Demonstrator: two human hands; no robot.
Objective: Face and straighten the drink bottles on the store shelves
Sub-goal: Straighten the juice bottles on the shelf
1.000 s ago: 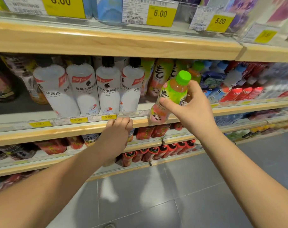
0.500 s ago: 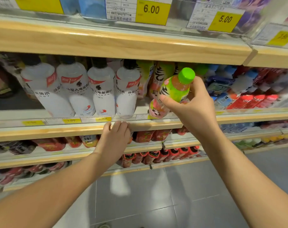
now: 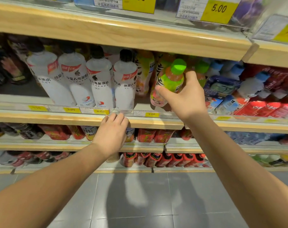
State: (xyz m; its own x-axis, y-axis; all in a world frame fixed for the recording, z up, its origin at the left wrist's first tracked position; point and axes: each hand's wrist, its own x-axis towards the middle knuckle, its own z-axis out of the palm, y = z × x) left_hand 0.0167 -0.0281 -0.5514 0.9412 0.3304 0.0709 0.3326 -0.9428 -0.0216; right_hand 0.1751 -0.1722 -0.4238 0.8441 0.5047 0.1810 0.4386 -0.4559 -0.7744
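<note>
The right hand (image 3: 187, 99) is up at the middle shelf (image 3: 57, 118), wrapped round a green-capped bottle (image 3: 172, 81) with a green and pink label. Its thumb (image 3: 162, 91) lies across the near left side of the label. The fingers (image 3: 191, 76) curl round the far right side just under the neck, so the bottle sits pinched between thumb and fingers with the palm below it. The bottle is tilted, with its cap leaning up to the right and its base down to the left, close above the shelf board. Whether the base touches the board I cannot tell. It is at the front of its row, with other green-labelled bottles (image 3: 145, 71) just behind and beside it. To the left, four white bottles (image 3: 99, 83) with black caps stand upright along the front of the same shelf, the rightmost near the held bottle but apart from it. The left hand (image 3: 112, 134) holds nothing. Its fingers lie pressed together and slightly bent, their tips resting on the wooden front edge of the middle shelf, just below the clear price strip (image 3: 100, 111) and the rightmost white bottle. Blue-capped bottles (image 3: 235, 71) crowd the shelf further right. Red bottles (image 3: 146, 134) fill the lower shelf, and grey floor tiles (image 3: 140, 203) lie beneath both arms.
</note>
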